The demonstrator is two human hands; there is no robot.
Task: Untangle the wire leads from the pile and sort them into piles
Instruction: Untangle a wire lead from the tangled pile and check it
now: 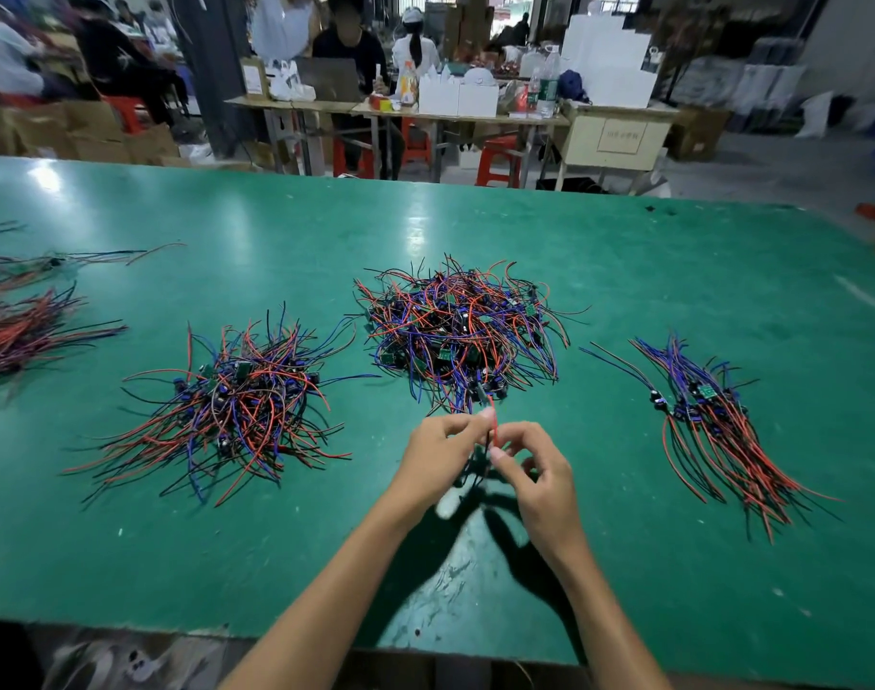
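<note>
A tangled pile of red, blue and black wire leads (458, 331) with small green boards lies at the middle of the green table (624, 271). Just in front of it, my left hand (438, 453) and my right hand (537, 478) are raised together above the table, both pinching one wire lead (493, 430) whose red wire stands up between the fingertips. Its black part hangs below the fingers. A looser pile (236, 405) lies to the left. A combed, aligned bundle (719, 425) lies to the right.
More straightened wire bundles (22, 331) lie at the table's far left edge. Beyond the table's far edge stand other workbenches (425, 112), red stools, cartons and seated people. The near table edge (326, 639) runs just below my forearms.
</note>
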